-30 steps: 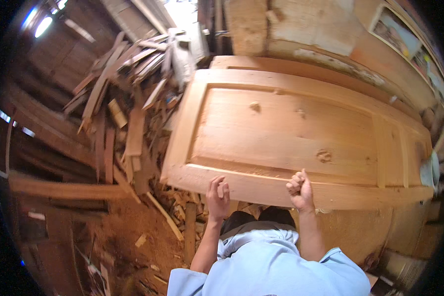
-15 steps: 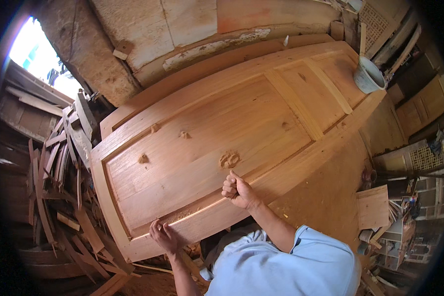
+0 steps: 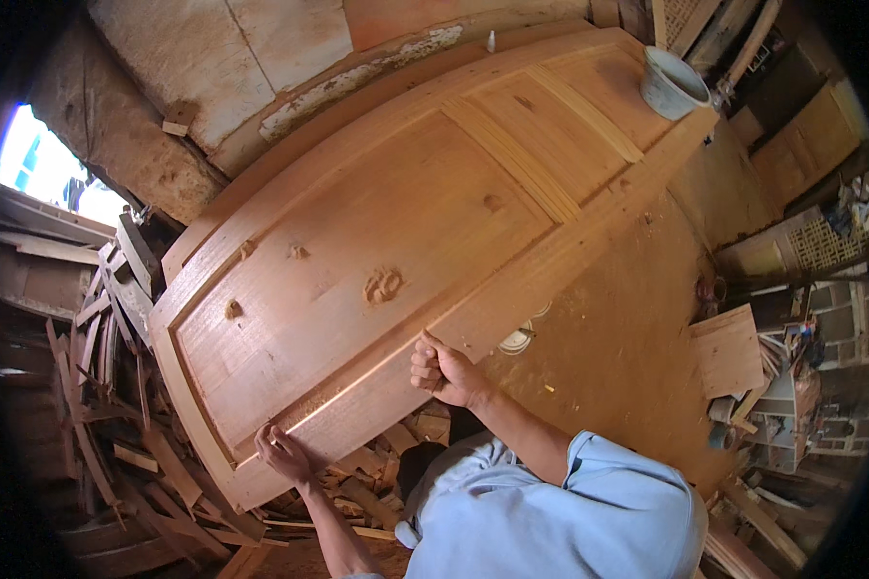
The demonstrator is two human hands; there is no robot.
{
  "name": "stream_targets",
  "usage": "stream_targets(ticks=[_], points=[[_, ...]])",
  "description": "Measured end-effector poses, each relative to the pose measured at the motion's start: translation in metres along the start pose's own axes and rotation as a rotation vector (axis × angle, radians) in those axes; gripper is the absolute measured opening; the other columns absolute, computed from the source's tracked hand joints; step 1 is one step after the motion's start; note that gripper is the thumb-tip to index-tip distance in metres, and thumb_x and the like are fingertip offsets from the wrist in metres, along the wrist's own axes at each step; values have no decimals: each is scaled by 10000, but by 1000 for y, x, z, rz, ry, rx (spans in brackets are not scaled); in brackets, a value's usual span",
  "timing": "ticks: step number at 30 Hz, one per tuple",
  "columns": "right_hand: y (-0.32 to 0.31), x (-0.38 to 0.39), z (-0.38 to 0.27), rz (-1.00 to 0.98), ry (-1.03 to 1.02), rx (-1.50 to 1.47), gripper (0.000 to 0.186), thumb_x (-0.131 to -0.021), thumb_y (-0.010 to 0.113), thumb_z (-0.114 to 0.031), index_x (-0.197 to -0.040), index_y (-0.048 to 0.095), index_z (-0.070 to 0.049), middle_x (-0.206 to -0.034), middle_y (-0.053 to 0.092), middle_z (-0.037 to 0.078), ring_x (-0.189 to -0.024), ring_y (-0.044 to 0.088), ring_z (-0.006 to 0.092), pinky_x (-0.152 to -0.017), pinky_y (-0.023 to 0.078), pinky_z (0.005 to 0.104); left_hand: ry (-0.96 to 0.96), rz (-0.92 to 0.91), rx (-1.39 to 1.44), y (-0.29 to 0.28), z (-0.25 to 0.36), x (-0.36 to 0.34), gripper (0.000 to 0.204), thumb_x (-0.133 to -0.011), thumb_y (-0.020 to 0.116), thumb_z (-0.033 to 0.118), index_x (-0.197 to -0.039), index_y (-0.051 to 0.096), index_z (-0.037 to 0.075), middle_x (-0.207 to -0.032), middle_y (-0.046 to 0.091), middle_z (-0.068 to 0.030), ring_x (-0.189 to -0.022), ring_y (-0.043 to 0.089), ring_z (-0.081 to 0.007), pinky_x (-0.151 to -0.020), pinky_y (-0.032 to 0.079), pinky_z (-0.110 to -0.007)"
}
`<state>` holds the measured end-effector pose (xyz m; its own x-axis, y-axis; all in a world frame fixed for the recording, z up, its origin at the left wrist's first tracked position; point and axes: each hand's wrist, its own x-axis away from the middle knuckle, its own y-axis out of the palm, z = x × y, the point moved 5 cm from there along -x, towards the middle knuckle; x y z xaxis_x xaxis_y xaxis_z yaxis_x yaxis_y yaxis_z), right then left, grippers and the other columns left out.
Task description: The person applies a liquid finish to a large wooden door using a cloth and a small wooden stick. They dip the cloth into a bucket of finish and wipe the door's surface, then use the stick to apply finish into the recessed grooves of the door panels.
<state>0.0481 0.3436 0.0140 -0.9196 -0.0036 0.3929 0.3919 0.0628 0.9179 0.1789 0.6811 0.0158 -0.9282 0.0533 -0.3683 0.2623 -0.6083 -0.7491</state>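
Observation:
A pale wooden panelled door (image 3: 338, 222) lies at a slant across the middle, with rough filler patches (image 3: 383, 285) on its large panel and a second board (image 3: 193, 241) beneath its far edge. My left hand (image 3: 282, 452) rests on the near rail at the left end, fingers apart and slightly bent. My right hand (image 3: 442, 372) is closed over the near rail, right of my left hand, below the patches; whatever its fingers hold is hidden. A grey bucket (image 3: 676, 87) sits on the door's right end.
Split planks and offcuts (image 3: 116, 386) are heaped at the left and under the door. A concrete wall (image 3: 290, 29) runs behind it. Loose boards (image 3: 724, 347) and woven panels (image 3: 821, 241) crowd the right. A white round object (image 3: 517, 338) lies on the dusty floor below the rail.
The view has swung round, so the door now slants up to the right and the bucket shows whole. My right hand has come down onto the near rail; my left hand stays by that rail.

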Motion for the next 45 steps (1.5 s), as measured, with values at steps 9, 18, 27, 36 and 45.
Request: stream_targets(ticks=[9, 18, 27, 36, 45], points=[[-63, 122, -9, -16, -29, 60, 411, -1006, 472, -417, -684, 410, -169, -577, 229, -72, -490, 222, 78, -479, 234, 244, -95, 492, 92, -55, -9, 100, 310, -1018, 493, 233, -1001, 603, -56, -941, 616, -159, -844, 604, -283, -777, 501, -380], [-139, 253, 14, 154, 140, 30, 411, -1020, 443, -405, -682, 399, -175, -583, 201, -74, -498, 226, 83, -484, 234, 251, 173, -155, -367, -14, -37, 499, 294, -925, 522, 200, -1044, 584, -61, -946, 628, -268, -852, 628, -383, -709, 499, -447], [-155, 285, -79, 204, 14, 23, 374, -1013, 473, -367, -693, 408, -184, -583, 221, -80, -481, 220, 66, -485, 232, 236, -386, -1047, -159, 49, 9, 603, 223, -908, 504, 178, -968, 592, -17, -897, 625, -244, -833, 616, -404, -702, 492, -478], [-174, 329, -246, 55, 14, -4, 382, -1013, 462, -367, -691, 425, -165, -536, 259, -66, -470, 272, 67, -481, 257, 240, -369, -411, 168, 144, 136, 462, 293, -978, 444, 211, -850, 544, -33, -735, 556, -177, -646, 529, -317, -620, 436, -416], [-240, 463, -504, 142, -554, -168, 334, -1026, 428, -280, -730, 443, -124, -564, 282, -46, -468, 242, 92, -501, 251, 268, -173, 235, 744, 231, 472, 247, 333, -1031, 445, 244, -813, 532, 7, -708, 478, -2, -657, 415, -90, -592, 361, -246]])
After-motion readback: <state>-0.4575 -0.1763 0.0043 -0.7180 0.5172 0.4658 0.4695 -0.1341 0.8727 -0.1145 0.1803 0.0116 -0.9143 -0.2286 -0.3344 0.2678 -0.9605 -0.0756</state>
